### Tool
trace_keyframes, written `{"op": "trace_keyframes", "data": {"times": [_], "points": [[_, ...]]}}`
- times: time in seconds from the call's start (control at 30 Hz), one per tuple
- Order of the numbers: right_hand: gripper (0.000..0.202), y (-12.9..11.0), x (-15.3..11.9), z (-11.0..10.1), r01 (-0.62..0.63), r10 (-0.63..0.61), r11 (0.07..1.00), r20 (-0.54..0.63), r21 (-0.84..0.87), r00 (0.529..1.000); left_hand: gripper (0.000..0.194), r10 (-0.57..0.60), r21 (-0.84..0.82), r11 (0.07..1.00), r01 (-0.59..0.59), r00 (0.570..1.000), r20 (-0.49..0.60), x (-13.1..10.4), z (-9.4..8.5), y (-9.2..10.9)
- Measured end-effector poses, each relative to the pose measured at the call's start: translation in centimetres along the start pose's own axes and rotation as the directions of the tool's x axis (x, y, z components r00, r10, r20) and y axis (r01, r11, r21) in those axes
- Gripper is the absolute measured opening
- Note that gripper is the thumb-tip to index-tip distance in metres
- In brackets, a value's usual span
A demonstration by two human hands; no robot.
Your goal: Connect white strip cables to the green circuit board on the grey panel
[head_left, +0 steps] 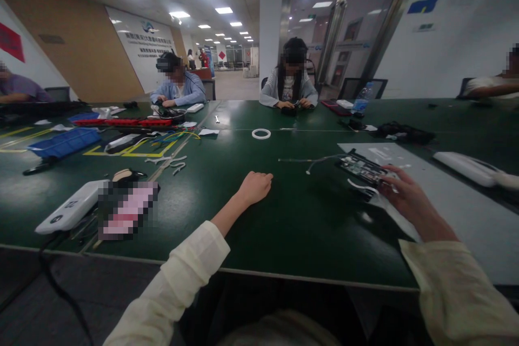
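My left hand (256,186) rests on the green table, its fingers curled in and nothing showing in them. At the right, my right hand (399,197) grips the near end of a circuit board (365,168) in a dark frame, tilted just above the table. Thin cables (310,162) run out from the board's far end to the left. A white curved strip (362,186) hangs below the board, beside a dark part partly hidden under it. A grey mat (450,211) lies beneath and beyond my right hand.
A white ring (261,134) lies ahead on the table. To the left are a white power bank (73,206), a blurred pink item (130,211), a blue tray (64,142) and loose wires. Two people sit opposite; a water bottle (363,98) stands at the far right.
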State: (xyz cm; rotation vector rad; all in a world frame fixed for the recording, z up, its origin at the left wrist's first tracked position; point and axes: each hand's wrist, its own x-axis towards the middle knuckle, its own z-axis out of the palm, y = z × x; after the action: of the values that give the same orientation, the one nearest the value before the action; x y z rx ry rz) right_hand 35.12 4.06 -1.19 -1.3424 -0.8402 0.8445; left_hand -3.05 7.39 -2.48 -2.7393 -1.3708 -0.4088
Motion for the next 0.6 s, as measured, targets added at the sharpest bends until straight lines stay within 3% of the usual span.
{"op": "trace_keyframes", "data": {"times": [0.07, 0.17, 0.3, 0.37, 0.47, 0.53, 0.6], "points": [[0.036, 0.4, -0.4, 1.1, -0.093, 0.086, 0.994, 0.116, 0.057, 0.990, 0.024, -0.009, 0.006, 1.000, 0.010, 0.996, -0.090, 0.0, -0.4, 0.2], [0.043, 0.4, -1.7, 3.4, -0.210, 0.178, 0.976, 0.338, 0.060, 0.924, 0.024, -0.029, -0.034, 0.999, 0.021, 0.964, -0.264, -0.1, -1.2, 0.7], [0.041, -0.5, -3.8, 7.5, -0.196, 0.178, 0.980, 0.550, -0.027, 0.816, 0.028, -0.108, -0.209, 0.978, 0.024, 0.910, -0.400, -0.1, -1.4, 1.1], [0.041, -0.9, -4.4, 9.8, -0.171, 0.160, 0.984, 0.635, -0.045, 0.756, 0.033, -0.174, -0.328, 0.943, 0.047, 0.913, -0.369, 0.0, -1.1, 1.0], [0.042, -0.8, -4.3, 12.8, -0.130, 0.149, 0.988, 0.741, -0.084, 0.655, 0.039, -0.267, -0.510, 0.849, 0.134, 0.943, -0.197, 0.1, -0.3, 0.6], [0.044, -0.3, -4.0, 14.3, -0.106, 0.163, 0.987, 0.784, -0.124, 0.599, 0.041, -0.293, -0.553, 0.810, 0.194, 0.951, -0.096, 0.1, 0.1, 0.2], [0.048, 0.4, -3.7, 15.2, -0.098, 0.185, 0.983, 0.796, -0.158, 0.576, 0.044, -0.314, -0.520, 0.819, 0.242, 0.948, -0.053, 0.1, 0.3, -0.1]]}}
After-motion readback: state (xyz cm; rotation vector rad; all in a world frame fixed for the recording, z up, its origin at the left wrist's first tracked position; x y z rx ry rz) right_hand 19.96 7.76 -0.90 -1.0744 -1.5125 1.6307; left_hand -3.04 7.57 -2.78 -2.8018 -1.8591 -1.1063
